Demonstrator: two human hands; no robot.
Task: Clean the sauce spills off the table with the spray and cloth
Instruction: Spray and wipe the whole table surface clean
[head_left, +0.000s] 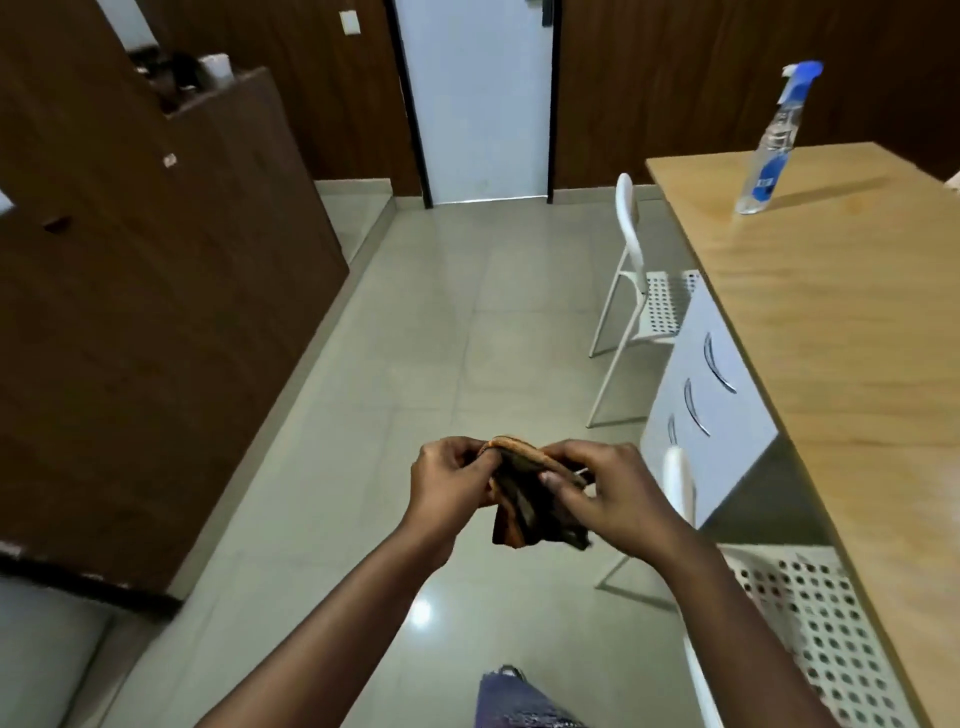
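Note:
A dark brown and orange cloth (524, 499) hangs folded between both hands, above the tiled floor. My left hand (447, 480) pinches its left edge and my right hand (608, 493) pinches its right side, thumb on top. The clear spray bottle (774, 145) with a blue trigger head stands upright on the far end of the wooden table (841, 332), well away from both hands. No sauce spill shows on the visible part of the tabletop.
A white chair (644, 296) is tucked at the table's far left side, and another white perforated chair (800, 623) is close at the lower right. White drawers (701, 400) sit under the table. Brown cabinets (156, 312) line the left; a white door (478, 98) is ahead.

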